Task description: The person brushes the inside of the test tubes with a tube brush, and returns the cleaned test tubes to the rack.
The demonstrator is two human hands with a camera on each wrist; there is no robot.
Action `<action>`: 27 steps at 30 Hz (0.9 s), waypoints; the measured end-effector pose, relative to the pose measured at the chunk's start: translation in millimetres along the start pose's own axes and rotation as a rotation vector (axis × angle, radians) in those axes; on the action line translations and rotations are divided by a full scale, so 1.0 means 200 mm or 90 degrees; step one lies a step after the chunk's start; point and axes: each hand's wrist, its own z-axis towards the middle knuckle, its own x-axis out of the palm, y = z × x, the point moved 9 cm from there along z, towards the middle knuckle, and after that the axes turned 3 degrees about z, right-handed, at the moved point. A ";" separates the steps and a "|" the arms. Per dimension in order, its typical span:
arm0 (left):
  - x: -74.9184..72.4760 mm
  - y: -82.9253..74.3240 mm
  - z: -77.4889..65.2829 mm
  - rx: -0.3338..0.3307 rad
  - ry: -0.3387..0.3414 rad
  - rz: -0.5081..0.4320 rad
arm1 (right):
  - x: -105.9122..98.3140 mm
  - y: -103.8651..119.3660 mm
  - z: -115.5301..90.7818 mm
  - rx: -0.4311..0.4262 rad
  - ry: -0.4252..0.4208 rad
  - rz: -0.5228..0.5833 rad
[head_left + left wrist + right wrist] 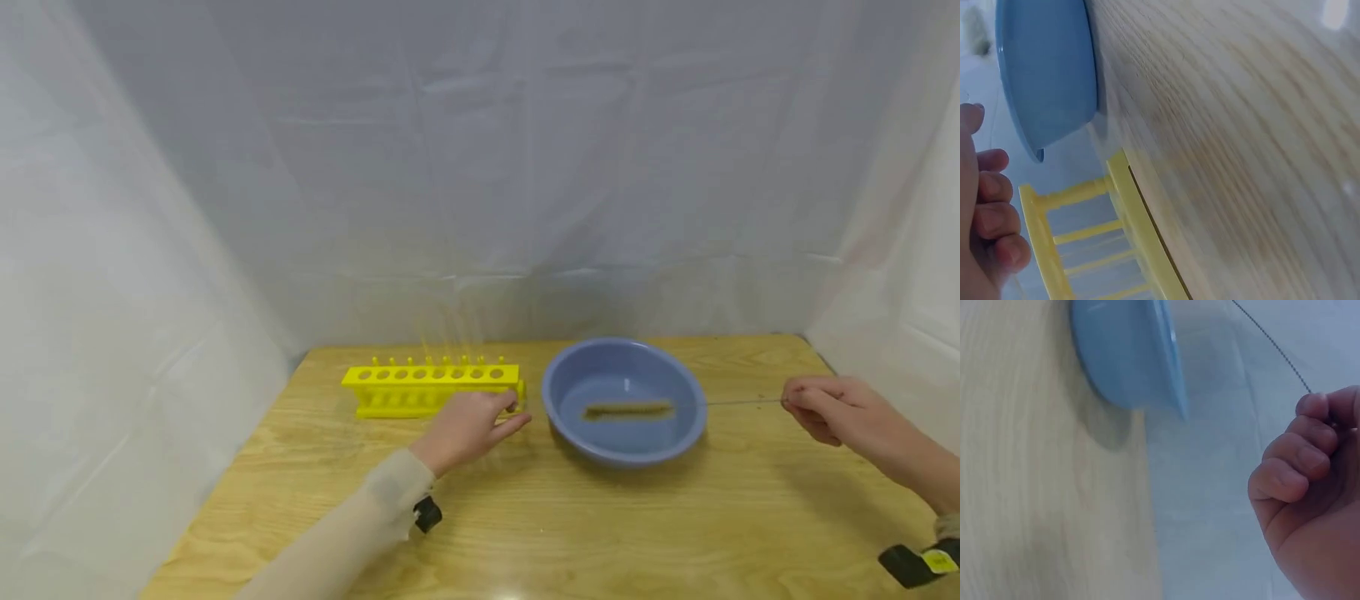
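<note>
Brush (628, 410) work looks barely begun from the head view: its bristled end lies across the inside of the blue basin (592, 362), and its thin wire handle runs out over the rim to the right hand (832, 410), which pinches the wire's end between curled fingers. I judge no tube has been scrubbed yet. The basin holds the brush and nothing else that I can make out; whether there is water in it I cannot tell. The yellow rack (431, 385) stands just left of the basin, with faint clear tubes rising from its holes, and the left hand (467, 427) is at its near end, fingers loosely bent, touching or almost touching it.

From the left wrist, the curled fingers (997, 212) sit beside the rack (1129, 212), gripping nothing I can see.

From the right wrist, the fingers (1300, 450) close on the wire (1272, 349).
</note>
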 end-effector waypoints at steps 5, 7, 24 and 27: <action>0.00 0.01 0.00 -0.025 0.015 0.012 | 0.05 -0.07 0.02 -0.002 0.003 0.013; 0.00 -0.02 0.01 -0.016 0.007 0.036 | 0.06 -0.08 0.01 0.003 -0.005 0.003; -0.06 -0.17 0.17 0.054 -0.078 0.192 | 0.01 -0.16 -0.11 0.049 -0.050 -0.083; -0.05 -0.18 0.20 0.058 -0.062 0.207 | 0.01 -0.14 -0.11 0.039 -0.052 -0.087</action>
